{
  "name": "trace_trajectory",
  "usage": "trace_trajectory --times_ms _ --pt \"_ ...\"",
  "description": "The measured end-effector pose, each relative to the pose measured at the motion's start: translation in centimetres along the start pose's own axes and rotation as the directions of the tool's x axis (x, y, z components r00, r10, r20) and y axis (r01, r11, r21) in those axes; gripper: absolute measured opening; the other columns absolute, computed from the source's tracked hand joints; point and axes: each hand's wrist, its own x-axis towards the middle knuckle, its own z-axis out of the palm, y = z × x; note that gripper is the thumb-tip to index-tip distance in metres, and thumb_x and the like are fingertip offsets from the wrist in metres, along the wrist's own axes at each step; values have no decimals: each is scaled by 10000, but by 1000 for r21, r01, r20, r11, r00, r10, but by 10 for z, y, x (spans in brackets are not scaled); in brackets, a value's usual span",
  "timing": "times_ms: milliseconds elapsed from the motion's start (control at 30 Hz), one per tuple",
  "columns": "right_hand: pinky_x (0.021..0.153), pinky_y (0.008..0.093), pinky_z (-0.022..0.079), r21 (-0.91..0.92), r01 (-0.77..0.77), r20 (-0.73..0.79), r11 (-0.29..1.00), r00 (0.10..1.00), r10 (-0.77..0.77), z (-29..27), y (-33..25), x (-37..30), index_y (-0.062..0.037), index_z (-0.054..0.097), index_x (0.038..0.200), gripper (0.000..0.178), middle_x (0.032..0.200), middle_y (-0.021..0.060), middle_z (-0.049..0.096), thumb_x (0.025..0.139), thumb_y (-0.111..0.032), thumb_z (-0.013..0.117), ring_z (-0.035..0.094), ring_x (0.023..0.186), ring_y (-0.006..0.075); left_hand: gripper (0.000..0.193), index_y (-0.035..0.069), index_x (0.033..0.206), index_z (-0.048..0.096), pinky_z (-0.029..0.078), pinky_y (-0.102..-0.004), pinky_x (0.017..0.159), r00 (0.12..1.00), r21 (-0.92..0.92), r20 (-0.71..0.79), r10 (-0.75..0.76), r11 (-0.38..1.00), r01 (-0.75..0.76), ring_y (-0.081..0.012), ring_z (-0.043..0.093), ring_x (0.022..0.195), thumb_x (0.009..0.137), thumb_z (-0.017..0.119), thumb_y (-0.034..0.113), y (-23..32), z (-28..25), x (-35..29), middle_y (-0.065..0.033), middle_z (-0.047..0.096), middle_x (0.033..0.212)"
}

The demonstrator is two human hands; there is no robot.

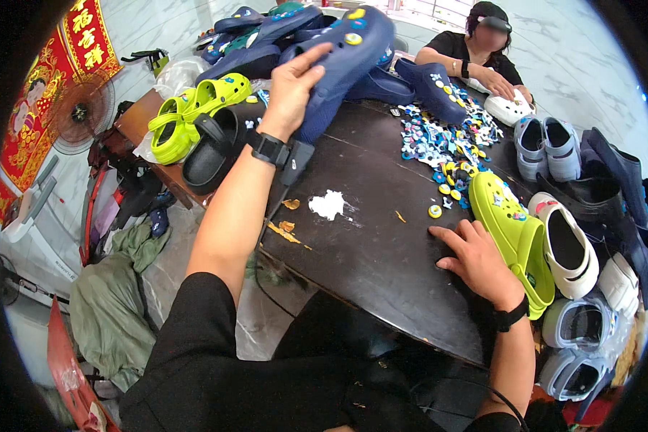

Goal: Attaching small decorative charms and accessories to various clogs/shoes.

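Note:
My left hand (pixel 294 93) reaches far over the table and grips a navy clog (pixel 360 54) dotted with yellow and other small charms. The clog is tilted, above other navy clogs. My right hand (pixel 475 259) rests on the dark tabletop with its fingers apart and nothing in it. Right beside it lies a lime green clog (pixel 500 216) with charms on its upper. A small yellow round charm (pixel 435 211) sits just beyond the right fingertips. Farther off spreads a heap of blue, white and yellow shoe charms (pixel 439 140), with a navy clog (pixel 433 90) against it.
Lime clogs (pixel 223 93) and a black clog (pixel 212 151) stand at the left. White clogs (pixel 569 248) and pale blue clogs (pixel 547 147) crowd the right edge. Across the table a co-worker handles a white clog (pixel 510 108). A white patch (pixel 327 205) marks the tabletop (pixel 367 266).

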Motion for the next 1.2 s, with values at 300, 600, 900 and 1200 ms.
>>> trace_trajectory --times_ms 300,600,900,1200 --pt "813 399 440 -14 7 -1 1000 1000 -7 0 -3 1 -152 553 1264 526 964 107 521 768 -227 714 511 911 293 470 33 1305 552 424 -257 938 889 342 392 -236 935 97 -98 554 1071 857 485 -93 -27 76 -56 -58 631 1202" --pt "813 398 438 5 -3 -4 1000 1000 3 -1 -4 -1 -152 558 1259 520 964 106 520 768 -216 716 509 914 291 441 -15 1297 534 473 -243 875 873 8 234 -428 899 438 -137 607 998 866 608 30 -24 77 -55 -124 640 1091" --pt "818 400 435 11 0 -4 1000 1000 0 0 -5 -1 -155 557 1258 517 963 106 519 769 -204 718 506 924 293 316 86 1097 658 423 -255 874 597 -37 462 -656 659 751 -104 572 968 879 680 314 -35 82 -53 -9 649 1046" --pt "819 411 437 -28 -3 11 1000 1000 3 0 -7 1 -154 540 1270 531 970 115 520 771 -199 715 502 937 307 542 -32 1312 514 367 -170 746 596 42 570 -566 744 666 -15 475 857 880 669 257 -12 92 -57 12 604 1135"
